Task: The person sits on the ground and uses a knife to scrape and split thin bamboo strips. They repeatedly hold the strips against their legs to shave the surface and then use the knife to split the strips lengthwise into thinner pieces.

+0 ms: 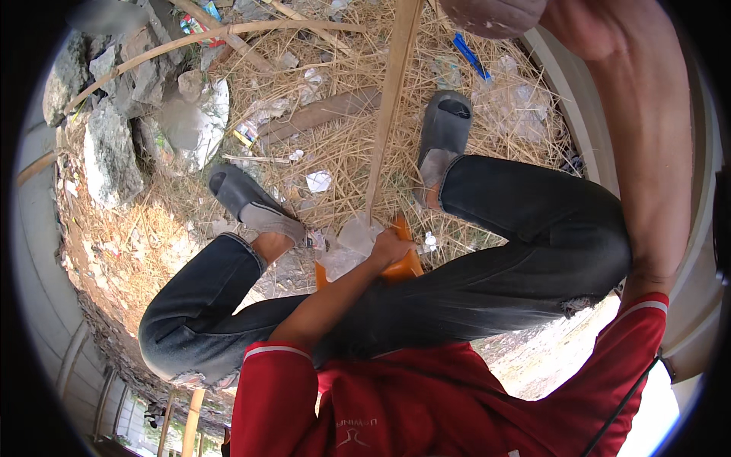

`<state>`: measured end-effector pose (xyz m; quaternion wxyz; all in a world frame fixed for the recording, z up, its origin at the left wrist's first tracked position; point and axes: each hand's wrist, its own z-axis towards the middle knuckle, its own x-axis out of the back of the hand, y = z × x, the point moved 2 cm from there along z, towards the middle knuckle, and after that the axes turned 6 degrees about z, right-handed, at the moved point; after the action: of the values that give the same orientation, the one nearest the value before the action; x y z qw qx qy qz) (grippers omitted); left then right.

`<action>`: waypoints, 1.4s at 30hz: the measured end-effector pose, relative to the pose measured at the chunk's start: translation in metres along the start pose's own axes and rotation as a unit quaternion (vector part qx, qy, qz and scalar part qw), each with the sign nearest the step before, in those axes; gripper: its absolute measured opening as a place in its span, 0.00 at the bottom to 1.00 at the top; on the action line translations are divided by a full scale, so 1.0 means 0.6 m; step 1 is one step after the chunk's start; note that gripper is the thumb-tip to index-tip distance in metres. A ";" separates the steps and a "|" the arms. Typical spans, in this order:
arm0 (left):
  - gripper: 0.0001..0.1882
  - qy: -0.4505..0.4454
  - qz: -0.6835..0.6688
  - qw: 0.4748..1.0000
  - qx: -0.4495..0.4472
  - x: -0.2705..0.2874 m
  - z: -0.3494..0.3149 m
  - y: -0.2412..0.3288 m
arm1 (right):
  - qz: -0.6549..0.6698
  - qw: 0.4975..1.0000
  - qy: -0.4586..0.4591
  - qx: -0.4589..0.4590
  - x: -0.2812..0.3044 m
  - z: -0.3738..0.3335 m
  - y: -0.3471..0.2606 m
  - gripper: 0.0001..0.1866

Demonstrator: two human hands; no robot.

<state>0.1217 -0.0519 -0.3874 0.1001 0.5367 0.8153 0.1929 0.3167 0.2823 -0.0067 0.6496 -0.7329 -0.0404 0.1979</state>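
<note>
left hand is gripping the edge of a bright-orange moulded plastic piece lying between the dark denim legs, presumably steadying it beside cloudy translucent plastic; fingers are curling tightly, left forearm slanting inward. right hand is hovering beside a brown rounded lump, arm extended, mostly cropped; its grip i cannot tell.

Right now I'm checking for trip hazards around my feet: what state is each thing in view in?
left hand: at the orange thing, grip partly hidden
right hand: cut off at the top edge, grip unclear
orange thing: partly covered
pole: slanting, lower end near the left hand
sandals: worn on both feet
jeans: worn, torn
straw: loose, scattered
rocks: heaped at left
blue strip: lying on the straw
</note>
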 end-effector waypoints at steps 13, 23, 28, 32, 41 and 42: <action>0.31 0.011 -0.070 0.997 -0.036 -0.011 -0.044 0.073 | -0.102 0.994 0.002 -0.036 0.044 0.061 0.058 0.07; 0.17 0.124 0.386 0.904 -0.135 -0.007 -0.002 0.077 | -0.278 0.953 0.050 0.111 0.007 -0.030 -0.010 0.08; 0.07 0.090 0.550 0.755 -0.347 -0.054 -0.024 0.195 | -0.378 0.900 0.062 0.206 -0.006 -0.054 -0.047 0.08; 0.06 0.005 0.598 0.752 -0.278 -0.154 0.101 0.132 | -0.475 0.824 0.072 0.300 -0.023 -0.060 -0.069 0.09; 0.06 0.089 0.613 0.692 -0.371 -0.139 0.127 0.111 | -0.553 0.706 0.131 0.423 -0.027 -0.096 -0.129 0.10; 0.06 0.087 0.597 0.712 -0.361 -0.142 0.117 0.123 | -0.551 0.715 0.119 0.413 -0.021 -0.112 -0.138 0.10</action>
<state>0.2441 -0.0894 -0.4237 0.0787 0.8155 0.1990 0.5378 0.3448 0.2279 0.0818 0.8809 -0.2576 -0.2739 -0.2875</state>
